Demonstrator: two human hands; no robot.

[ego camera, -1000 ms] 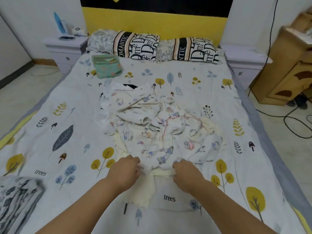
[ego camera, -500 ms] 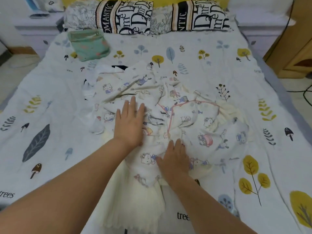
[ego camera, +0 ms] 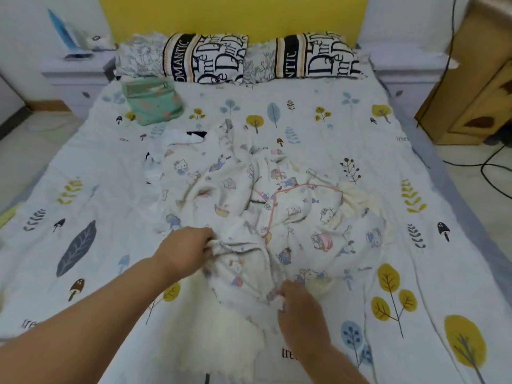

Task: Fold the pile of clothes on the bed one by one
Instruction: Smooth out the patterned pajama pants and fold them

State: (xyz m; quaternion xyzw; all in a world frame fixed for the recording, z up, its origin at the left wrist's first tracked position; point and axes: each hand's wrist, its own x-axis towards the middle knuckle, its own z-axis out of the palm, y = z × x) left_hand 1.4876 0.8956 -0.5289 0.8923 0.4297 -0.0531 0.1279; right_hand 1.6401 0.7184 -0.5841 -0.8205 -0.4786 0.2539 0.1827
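Observation:
A crumpled pile of clothes [ego camera: 249,189] lies in the middle of the bed [ego camera: 415,134]. On top is a white garment with cartoon prints and pink piping [ego camera: 291,217]. A cream fringed cloth [ego camera: 221,336] sticks out from under it toward me. My left hand [ego camera: 185,250] grips a bunched fold of the printed garment at its left near edge. My right hand [ego camera: 299,311] pinches the same garment's near hem, fingers curled into the fabric. White and black pieces [ego camera: 177,139] show at the pile's far left.
A folded green garment [ego camera: 152,102] sits near the pillows [ego camera: 205,59] at the head of the bed. Nightstands flank the bed, the left one [ego camera: 74,73] bearing small items. A wooden cabinet [ego camera: 476,92] and black cables [ego camera: 487,167] are on the right floor.
Both hands had been lying flat on the pile; they have drawn back toward me and now clutch the printed garment's near edge. The camera has tilted up slightly.

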